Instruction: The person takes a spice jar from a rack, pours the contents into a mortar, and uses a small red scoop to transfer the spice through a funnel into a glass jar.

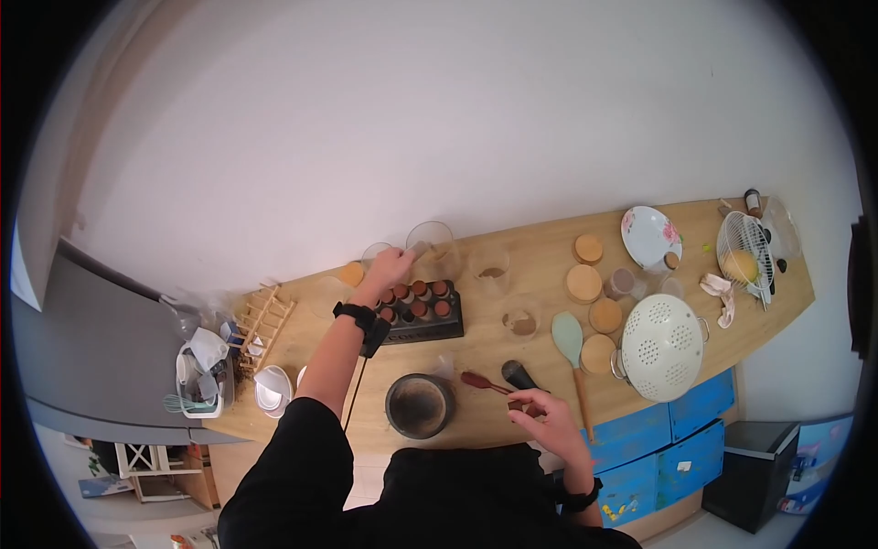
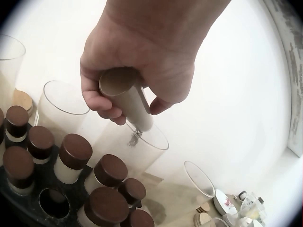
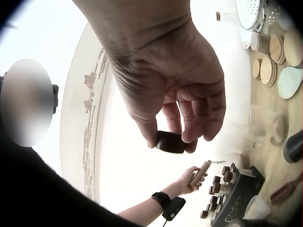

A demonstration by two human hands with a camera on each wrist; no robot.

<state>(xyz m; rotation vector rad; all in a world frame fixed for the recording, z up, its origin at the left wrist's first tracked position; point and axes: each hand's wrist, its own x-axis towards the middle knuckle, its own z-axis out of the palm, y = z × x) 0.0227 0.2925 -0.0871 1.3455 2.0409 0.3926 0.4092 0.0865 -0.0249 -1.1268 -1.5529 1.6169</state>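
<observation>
My left hand [image 1: 391,268] grips a pale tube [image 2: 135,104], tilted mouth-down over a tall glass container [image 2: 128,151] by the wall. Dark, dry-looking bits [image 2: 135,138] spill from its mouth into the glass. Between the thumb and fingers of my right hand [image 1: 549,421] is a small dark brown cap [image 3: 170,142], held up near the table's front edge. Just below the left hand stands a black rack [image 1: 448,328] of brown-capped tubes, with one vacant hole [image 2: 53,202] in it.
A dark mortar [image 1: 420,407] sits at the front, with a dark red spoon [image 1: 476,380] and black pestle [image 1: 518,375] to its right. Farther right are a green spatula [image 1: 567,337], wooden-lidded jars [image 1: 583,284] and a white colander [image 1: 663,348]. A wooden rack [image 1: 265,318] stands left.
</observation>
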